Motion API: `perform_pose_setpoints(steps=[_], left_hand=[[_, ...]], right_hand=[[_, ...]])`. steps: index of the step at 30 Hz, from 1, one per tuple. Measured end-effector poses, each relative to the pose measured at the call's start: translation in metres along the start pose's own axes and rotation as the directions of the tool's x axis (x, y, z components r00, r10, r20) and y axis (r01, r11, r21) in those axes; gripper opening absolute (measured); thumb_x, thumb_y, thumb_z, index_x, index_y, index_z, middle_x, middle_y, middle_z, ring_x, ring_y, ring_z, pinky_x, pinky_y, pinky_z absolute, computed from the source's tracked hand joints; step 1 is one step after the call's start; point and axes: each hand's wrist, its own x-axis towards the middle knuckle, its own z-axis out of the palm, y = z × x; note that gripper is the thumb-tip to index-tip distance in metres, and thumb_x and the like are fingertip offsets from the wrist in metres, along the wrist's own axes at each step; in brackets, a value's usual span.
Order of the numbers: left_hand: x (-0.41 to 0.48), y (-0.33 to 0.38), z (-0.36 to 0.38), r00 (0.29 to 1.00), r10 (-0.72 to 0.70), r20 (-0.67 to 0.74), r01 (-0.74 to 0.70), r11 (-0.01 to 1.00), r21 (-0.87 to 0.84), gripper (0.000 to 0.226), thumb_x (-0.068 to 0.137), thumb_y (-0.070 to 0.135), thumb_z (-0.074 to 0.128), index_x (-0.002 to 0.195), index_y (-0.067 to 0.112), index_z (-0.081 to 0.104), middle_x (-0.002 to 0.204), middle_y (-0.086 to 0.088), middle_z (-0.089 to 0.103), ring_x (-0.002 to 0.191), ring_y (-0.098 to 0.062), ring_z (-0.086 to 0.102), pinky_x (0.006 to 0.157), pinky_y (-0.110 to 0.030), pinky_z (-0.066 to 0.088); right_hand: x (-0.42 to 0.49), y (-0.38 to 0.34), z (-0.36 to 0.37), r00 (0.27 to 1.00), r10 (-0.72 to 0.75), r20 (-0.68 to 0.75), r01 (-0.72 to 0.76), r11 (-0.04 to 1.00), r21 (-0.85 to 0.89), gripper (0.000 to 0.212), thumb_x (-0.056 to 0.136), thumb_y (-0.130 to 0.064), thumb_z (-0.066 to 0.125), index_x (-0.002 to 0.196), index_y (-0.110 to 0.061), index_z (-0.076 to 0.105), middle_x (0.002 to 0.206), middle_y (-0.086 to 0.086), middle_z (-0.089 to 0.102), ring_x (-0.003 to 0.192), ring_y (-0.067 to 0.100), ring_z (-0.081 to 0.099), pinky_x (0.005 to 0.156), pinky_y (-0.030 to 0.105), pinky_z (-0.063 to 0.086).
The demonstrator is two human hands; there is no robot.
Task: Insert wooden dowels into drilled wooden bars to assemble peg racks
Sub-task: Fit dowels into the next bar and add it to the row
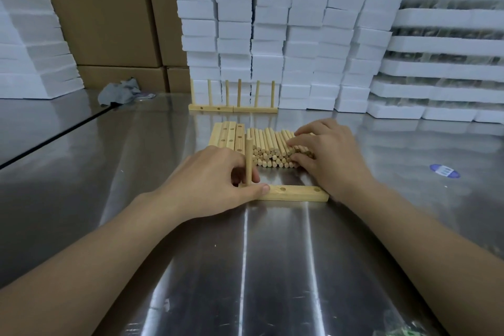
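At the bottom edge of the steel table [272,267] a scrap of something green is cut off and cannot be identified. Farther in, a drilled bar [294,193] lies flat, its left end hidden under the left hand [215,183], which grips it with the thumb on the near face and the fingers curled behind. One upright dowel [249,161] stands in that end, and two holes show bare. The right hand [327,155] rests curled on the dowel pile [270,147]; whether it pinches one is hidden. A stack of bars [227,135] lies just left of the pile. The blue sticker [444,171] is unreadable. Beyond stand two finished racks [233,106], a grey rag [120,91], foam blocks [272,22] and cardboard boxes [109,8] with cropped, illegible print.
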Motion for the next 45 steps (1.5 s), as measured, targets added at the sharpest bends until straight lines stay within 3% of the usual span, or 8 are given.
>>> perform_pose_setpoints(steps=[3,6,10,15,23,32,37,45], left_hand=[[-0.001,0.001,0.001,1.000,-0.025,-0.006,0.025,0.997,-0.070,0.058,0.077,0.097,0.050,0.097,0.049,0.075,0.088,0.022,0.073,0.084,0.003,0.066,0.067,-0.027,0.053],[-0.002,0.007,-0.001,0.998,-0.051,-0.039,0.030,0.908,-0.418,0.069,0.086,0.092,0.042,0.104,0.037,0.078,0.093,0.008,0.077,0.089,-0.007,0.070,0.076,-0.039,0.056],[0.005,0.019,-0.010,0.960,-0.266,-0.087,0.114,0.654,-0.748,0.053,0.102,0.070,0.044,0.119,0.030,0.074,0.105,0.002,0.080,0.091,-0.009,0.073,0.073,-0.032,0.051],[0.007,0.019,-0.017,0.933,-0.357,-0.039,0.122,0.418,-0.900,0.032,0.106,0.039,0.060,0.129,0.021,0.072,0.107,-0.003,0.082,0.088,-0.013,0.074,0.062,-0.028,0.055],[0.007,0.011,-0.017,0.922,-0.359,-0.143,0.057,0.493,-0.868,0.016,0.095,0.028,0.079,0.110,0.027,0.082,0.101,0.004,0.083,0.083,-0.005,0.071,0.074,-0.026,0.051],[0.007,0.010,-0.017,0.922,-0.355,-0.156,0.059,0.527,-0.848,0.017,0.098,0.019,0.075,0.110,0.030,0.081,0.099,0.009,0.083,0.082,-0.001,0.070,0.070,-0.024,0.049],[0.007,0.007,-0.017,0.920,-0.351,-0.174,0.041,0.530,-0.847,0.019,0.095,0.013,0.077,0.110,0.025,0.081,0.097,0.006,0.083,0.079,0.005,0.073,0.064,-0.006,0.049],[0.006,0.007,-0.018,0.912,-0.365,-0.186,0.036,0.524,-0.851,0.017,0.094,0.013,0.079,0.108,0.023,0.080,0.096,0.005,0.083,0.082,0.002,0.075,0.071,-0.015,0.051]], right_hand=[[0.002,-0.008,-0.007,0.991,-0.019,-0.134,0.018,1.000,-0.010,0.016,0.099,-0.031,0.072,0.112,-0.025,0.080,0.100,-0.005,0.077,0.104,0.026,0.064,0.088,0.039,0.039],[0.003,-0.018,-0.019,0.936,0.222,-0.272,-0.112,0.923,0.368,0.010,0.098,-0.030,0.070,0.106,-0.031,0.076,0.091,-0.014,0.077,0.094,0.012,0.070,0.088,0.038,0.051],[-0.001,-0.035,-0.030,0.908,0.411,-0.077,-0.158,0.507,0.848,0.009,0.096,-0.017,0.071,0.097,-0.026,0.069,0.085,-0.009,0.081,0.081,0.005,0.073,0.066,0.021,0.050],[-0.004,-0.049,-0.032,0.946,0.320,0.052,-0.172,0.362,0.916,0.007,0.098,-0.011,0.072,0.100,-0.017,0.069,0.083,0.002,0.081,0.095,0.035,0.072,0.081,0.038,0.047],[-0.004,-0.050,-0.032,0.925,0.373,0.074,-0.186,0.275,0.943,0.013,0.093,-0.013,0.078,0.097,-0.025,0.075,0.090,0.006,0.081,0.095,0.024,0.075,0.081,0.039,0.051],[-0.003,-0.047,-0.033,0.903,0.408,0.134,-0.220,0.174,0.960,0.017,0.092,-0.012,0.080,0.100,-0.027,0.076,0.095,0.003,0.081,0.089,0.012,0.072,0.078,0.031,0.053],[-0.002,-0.045,-0.032,0.906,0.398,0.142,-0.221,0.161,0.962,0.017,0.089,-0.015,0.083,0.100,-0.027,0.078,0.089,-0.002,0.079,0.085,0.005,0.070,0.071,0.022,0.055],[-0.002,-0.044,-0.032,0.907,0.395,0.148,-0.235,0.182,0.955,0.015,0.090,-0.018,0.083,0.095,-0.032,0.079,0.091,-0.003,0.079,0.088,0.005,0.071,0.068,0.019,0.055]])
